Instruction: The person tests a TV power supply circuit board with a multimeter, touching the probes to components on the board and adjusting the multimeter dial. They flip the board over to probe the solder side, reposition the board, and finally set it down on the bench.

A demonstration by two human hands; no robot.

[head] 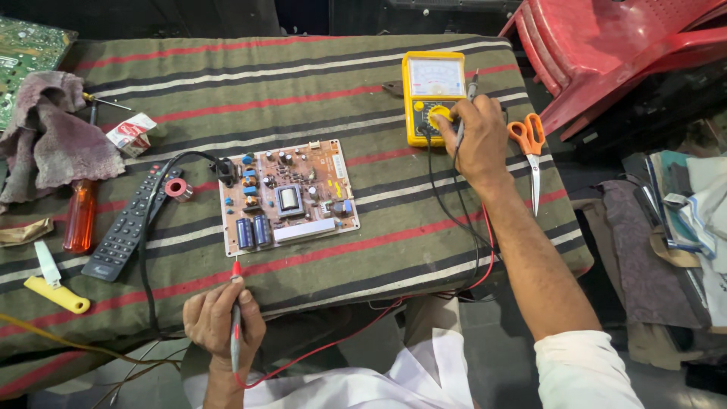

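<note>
Red-tipped probe (236,303) stands clenched in the left hand (219,322), tip pointing far toward the circuit board (288,197); right hand (478,136) grasps the yellow multimeter's (432,83) dial.

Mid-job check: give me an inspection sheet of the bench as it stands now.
Surface: striped cloth-covered table.
Job's things: brown circuit board lying flat; yellow analogue multimeter behind it.
Clutter: black remote, orange-handled screwdriver, orange-handled scissors, grey rag, yellow-handled tool.
Hands: left hand holds red probe; right hand on the meter dial, holding black probe.
Cables: red lead, black lead, board's black cord.
Surroundings: red plastic chairs.
</note>
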